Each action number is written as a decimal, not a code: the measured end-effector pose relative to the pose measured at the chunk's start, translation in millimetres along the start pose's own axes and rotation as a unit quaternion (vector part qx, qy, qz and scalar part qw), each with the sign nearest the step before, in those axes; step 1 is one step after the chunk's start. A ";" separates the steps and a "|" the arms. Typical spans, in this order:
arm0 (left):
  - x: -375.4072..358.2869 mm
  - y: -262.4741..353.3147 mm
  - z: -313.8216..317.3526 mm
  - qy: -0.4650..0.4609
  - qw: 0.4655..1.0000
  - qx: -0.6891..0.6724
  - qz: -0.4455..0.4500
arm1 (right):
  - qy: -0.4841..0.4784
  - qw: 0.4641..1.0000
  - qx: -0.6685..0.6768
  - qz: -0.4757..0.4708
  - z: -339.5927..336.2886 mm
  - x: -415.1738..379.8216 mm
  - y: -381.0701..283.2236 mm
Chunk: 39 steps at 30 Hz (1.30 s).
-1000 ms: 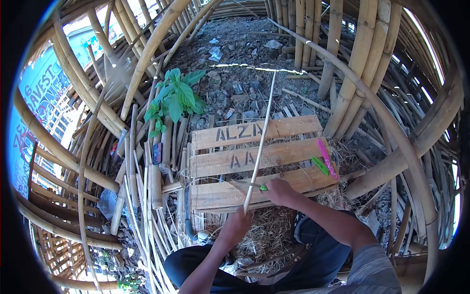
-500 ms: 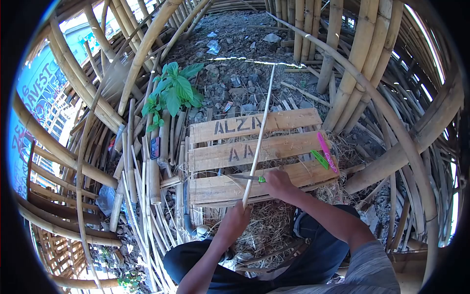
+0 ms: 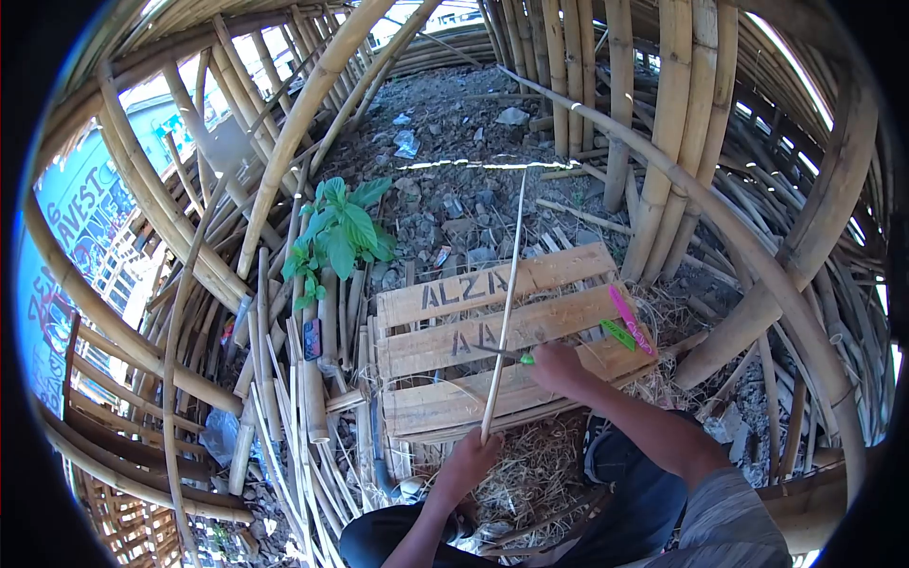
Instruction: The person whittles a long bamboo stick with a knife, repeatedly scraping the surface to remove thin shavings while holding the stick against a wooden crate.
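My left hand (image 3: 469, 462) is closed around the near end of a long, pale bamboo strip (image 3: 507, 317), which slants up and away from me over the slatted wooden crate (image 3: 417, 415). In my right hand (image 3: 561, 368) is a knife, held by its green handle (image 3: 526, 359). The knife's blade (image 3: 494, 350) points left and crosses the strip, well ahead of my left hand. Whether its edge bites into the strip cannot be made out. Stencilled letters mark the crate's slats.
A pink object (image 3: 637, 328) and a green one (image 3: 617, 334) lie on the crate's right end. To the left are a phone (image 3: 311, 339) on bamboo pieces and a leafy plant (image 3: 341, 232). Thick bamboo poles (image 3: 701, 199) stand at the right. Straw (image 3: 530, 464) lies below the crate.
The knife has slid away from my left hand, farther up the strip. The camera view has shifted, so the crate appears lower and slightly turned.
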State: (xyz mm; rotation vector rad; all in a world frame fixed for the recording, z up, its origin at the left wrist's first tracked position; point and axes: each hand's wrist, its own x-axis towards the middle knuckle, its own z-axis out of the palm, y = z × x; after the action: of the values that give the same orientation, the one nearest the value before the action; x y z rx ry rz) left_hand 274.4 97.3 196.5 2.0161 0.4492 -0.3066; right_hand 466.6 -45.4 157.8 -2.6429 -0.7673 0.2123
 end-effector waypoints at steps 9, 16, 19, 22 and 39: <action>-11.4 -3.8 10.1 0.051 0.986 0.122 0.101 | 0.117 0.992 -0.011 0.038 18.5 30.0 24.2; -16.1 5.7 2.6 0.046 0.990 0.101 0.091 | 0.059 0.994 -0.078 0.041 -5.2 30.9 19.5; -29.1 4.2 3.5 0.008 0.993 0.084 0.083 | 0.148 0.963 -0.046 0.219 2.6 56.0 75.8; -31.0 -13.8 -2.1 0.013 0.995 0.077 0.059 | 0.167 0.963 -0.053 0.206 -27.9 58.9 112.2; -15.3 -2.4 -7.7 -0.024 0.998 0.049 -0.008 | 0.139 0.984 0.054 0.094 -66.6 19.6 49.9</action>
State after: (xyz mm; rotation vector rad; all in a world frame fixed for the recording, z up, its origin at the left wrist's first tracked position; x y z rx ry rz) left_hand 259.8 102.4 204.3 2.0974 0.4281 -0.3939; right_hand 523.6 -94.7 198.2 -2.5661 -0.4039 -0.0645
